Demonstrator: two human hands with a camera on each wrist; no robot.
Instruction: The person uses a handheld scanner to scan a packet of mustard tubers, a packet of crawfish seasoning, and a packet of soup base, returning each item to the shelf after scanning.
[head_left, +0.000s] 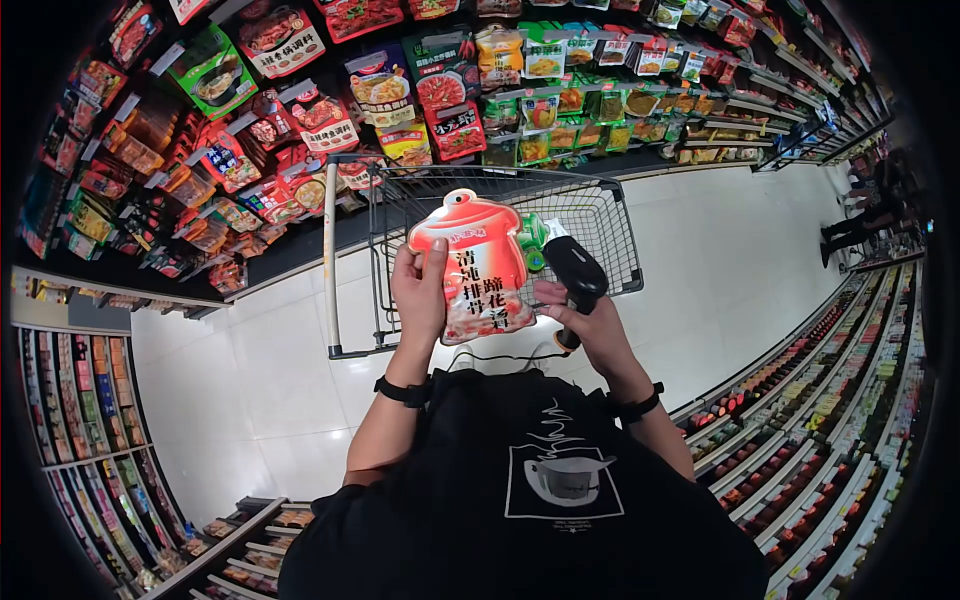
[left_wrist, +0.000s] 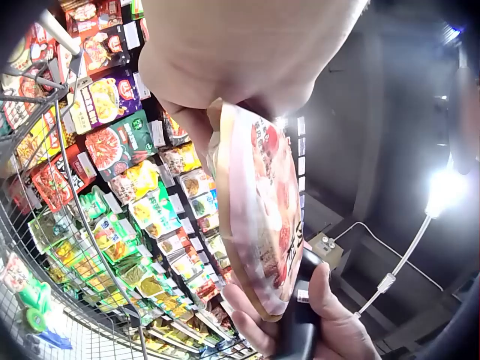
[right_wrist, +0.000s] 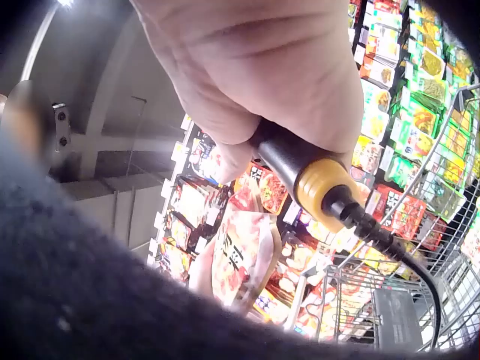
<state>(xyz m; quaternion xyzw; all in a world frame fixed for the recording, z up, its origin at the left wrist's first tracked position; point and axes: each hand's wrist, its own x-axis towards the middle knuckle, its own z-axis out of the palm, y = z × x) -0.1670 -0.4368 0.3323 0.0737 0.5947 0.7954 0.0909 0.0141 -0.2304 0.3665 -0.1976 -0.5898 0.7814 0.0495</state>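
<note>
The left hand (head_left: 421,295) holds a red and white pot-shaped food packet (head_left: 478,270) upright by its left edge, thumb on the front. In the left wrist view the packet (left_wrist: 262,214) is seen edge-on below the left hand (left_wrist: 240,60). The right hand (head_left: 592,325) grips a black handheld scanner (head_left: 575,275) by its handle, the scanner's head close to the packet's right side. From the handle's yellow-ringed end runs a black cable, plain in the right wrist view, where the right hand (right_wrist: 262,75) wraps the scanner handle (right_wrist: 289,161).
A wire shopping cart (head_left: 608,225) stands just beyond the hands, with green items (head_left: 535,240) in it. Shelves of hanging packets (head_left: 380,90) line the far side. More shelves (head_left: 830,400) curve along the right. Someone in dark clothes (head_left: 868,205) stands at the far right.
</note>
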